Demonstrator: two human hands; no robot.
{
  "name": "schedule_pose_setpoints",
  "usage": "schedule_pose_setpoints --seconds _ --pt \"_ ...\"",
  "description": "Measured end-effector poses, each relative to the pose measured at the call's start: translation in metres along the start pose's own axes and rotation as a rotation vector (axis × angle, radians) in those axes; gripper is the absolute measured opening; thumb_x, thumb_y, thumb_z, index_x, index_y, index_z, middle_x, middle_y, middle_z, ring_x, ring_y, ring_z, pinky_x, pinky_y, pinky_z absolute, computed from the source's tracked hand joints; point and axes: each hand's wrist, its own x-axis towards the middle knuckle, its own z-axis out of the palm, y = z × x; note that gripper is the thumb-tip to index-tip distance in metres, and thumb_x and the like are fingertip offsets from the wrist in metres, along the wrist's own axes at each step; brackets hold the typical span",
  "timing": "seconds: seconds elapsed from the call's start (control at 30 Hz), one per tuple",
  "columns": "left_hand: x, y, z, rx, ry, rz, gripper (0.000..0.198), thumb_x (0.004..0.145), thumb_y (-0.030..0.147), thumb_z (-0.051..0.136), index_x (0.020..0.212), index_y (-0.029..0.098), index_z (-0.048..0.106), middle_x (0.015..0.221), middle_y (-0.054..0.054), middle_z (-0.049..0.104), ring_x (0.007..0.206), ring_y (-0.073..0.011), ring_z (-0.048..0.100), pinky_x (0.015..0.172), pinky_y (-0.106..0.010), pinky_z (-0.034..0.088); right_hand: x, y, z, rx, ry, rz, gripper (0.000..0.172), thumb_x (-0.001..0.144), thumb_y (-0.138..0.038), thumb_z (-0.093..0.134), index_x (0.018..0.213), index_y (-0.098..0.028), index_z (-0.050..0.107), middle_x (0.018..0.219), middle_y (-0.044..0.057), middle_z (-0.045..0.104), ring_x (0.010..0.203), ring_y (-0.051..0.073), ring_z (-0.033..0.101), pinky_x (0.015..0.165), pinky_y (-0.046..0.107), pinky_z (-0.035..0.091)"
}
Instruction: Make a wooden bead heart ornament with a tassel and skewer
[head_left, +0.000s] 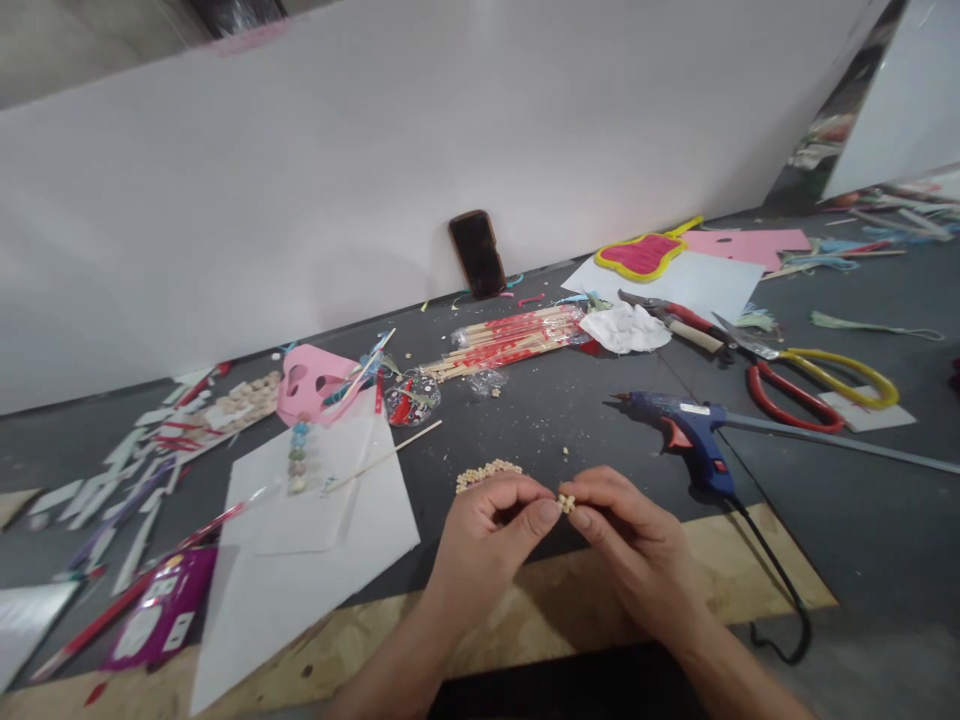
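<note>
Both hands are up close together near the front edge of the worktop (862, 520). The left hand (487, 525) and right hand (634, 535) meet fingertip to fingertip, and pinched between them is a tiny bead cluster (566, 502), pale wood-coloured, held just above the surface. Both hands are closed down narrow on it, thumbs and forefingers doing the gripping and the other fingers curled in. It's too small to tell how many beads it has.

Just behind the left hand there's a curved row of loose beads (487, 472) in the same pale colour, lying on the dark mat. To the right of the right hand a blue glue gun (690, 430) lies on its side, nozzle pointing left, with its black cord trailing off over the plywood strip (750, 560) toward the near edge.

Further back there's a pack of bamboo sticks (510, 340) in red-printed wrap, a crumpled white tissue (626, 327) and scissors (810, 375) with red and yellow handles. White paper sheets (315, 520) sit left of the hands, with a pink mask cutout (311, 385) just beyond them. A dark phone (477, 253) leans against the white wall at the back.
</note>
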Motion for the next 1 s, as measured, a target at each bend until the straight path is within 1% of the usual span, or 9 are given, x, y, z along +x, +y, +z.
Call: schedule_pose_setpoints --seconds 0.2,0.43,0.53,0.67,0.73,0.77,0.83,0.9,1.0 --pt "0.000 0.001 -0.001 -0.050 -0.043 -0.017 0.021 0.082 0.031 0.061 0.071 0.015 0.067 0.070 -0.001 0.060 0.069 -0.0127 0.050 0.066 -0.024 0.039 -0.002 0.000 0.001 -0.007 -0.003 -0.027 0.023 0.083 -0.013 0.060 0.098 -0.029 0.067 0.085 0.001 0.064 0.079 0.012 0.060 0.068 0.023 0.050" --pt "0.002 0.000 0.001 -0.065 -0.047 -0.016 0.021 0.082 0.032 0.061 0.069 0.015 0.067 0.067 0.000 0.059 0.067 -0.0118 0.049 0.064 -0.023 0.038 0.000 -0.001 0.002 -0.011 0.011 -0.034 0.020 0.082 -0.014 0.061 0.095 -0.027 0.069 0.082 0.002 0.066 0.076 0.013 0.062 0.065 0.024 0.051" --pt "0.002 0.001 0.001 -0.036 -0.034 -0.004 0.022 0.082 0.032 0.061 0.069 0.016 0.067 0.067 0.000 0.060 0.067 -0.0120 0.051 0.065 -0.023 0.040 0.000 -0.001 0.001 -0.025 0.012 -0.051 0.020 0.082 -0.014 0.061 0.095 -0.027 0.068 0.082 0.001 0.065 0.076 0.013 0.062 0.065 0.023 0.051" --pt "0.001 -0.001 -0.004 0.090 -0.019 0.037 0.023 0.086 0.033 0.055 0.078 0.019 0.071 0.080 -0.002 0.067 0.075 -0.0133 0.058 0.072 -0.024 0.043 0.003 -0.003 -0.013 -0.142 0.074 -0.050 0.016 0.084 -0.017 0.059 0.094 -0.027 0.067 0.086 0.001 0.065 0.080 0.013 0.061 0.066 0.023 0.050" --pt "0.003 -0.002 -0.010 0.191 -0.002 0.039 0.020 0.087 0.032 0.054 0.086 0.022 0.071 0.086 -0.001 0.068 0.075 -0.0131 0.059 0.070 -0.024 0.044 0.006 -0.002 -0.026 -0.251 0.100 -0.040 0.013 0.085 -0.019 0.058 0.093 -0.026 0.066 0.089 0.002 0.065 0.081 0.014 0.061 0.067 0.024 0.050" --pt "0.006 -0.003 -0.014 0.244 0.009 0.033 0.018 0.086 0.031 0.054 0.089 0.023 0.070 0.088 -0.001 0.067 0.074 -0.0129 0.059 0.067 -0.024 0.044 0.008 0.000 -0.032 -0.319 0.087 -0.042 0.012 0.085 -0.021 0.058 0.093 -0.026 0.066 0.089 0.002 0.065 0.082 0.015 0.061 0.068 0.025 0.050" --pt "0.014 -0.005 -0.019 0.347 0.010 0.019 0.017 0.085 0.027 0.054 0.095 0.024 0.068 0.088 -0.001 0.066 0.069 -0.0129 0.059 0.063 -0.024 0.044 0.010 0.006 -0.042 -0.484 0.001 -0.063 0.012 0.086 -0.024 0.058 0.094 -0.025 0.066 0.090 0.004 0.066 0.083 0.017 0.061 0.072 0.029 0.050" --pt "0.027 -0.007 -0.020 0.459 -0.029 0.057 0.019 0.084 0.024 0.053 0.097 0.024 0.067 0.093 -0.003 0.067 0.076 -0.0156 0.061 0.070 -0.027 0.046 0.010 0.013 -0.047 -0.670 -0.118 -0.099 0.014 0.087 -0.026 0.057 0.095 -0.023 0.068 0.089 0.005 0.066 0.084 0.020 0.058 0.074 0.034 0.050" --pt "0.050 -0.010 -0.014 0.674 -0.124 0.156 0.018 0.084 0.022 0.053 0.096 0.023 0.067 0.098 -0.003 0.067 0.093 -0.0200 0.061 0.082 -0.032 0.045 0.007 0.024 -0.045 -0.883 -0.257 -0.151 0.019 0.089 -0.026 0.052 0.095 -0.023 0.070 0.087 0.008 0.066 0.083 0.023 0.054 0.074 0.038 0.049"
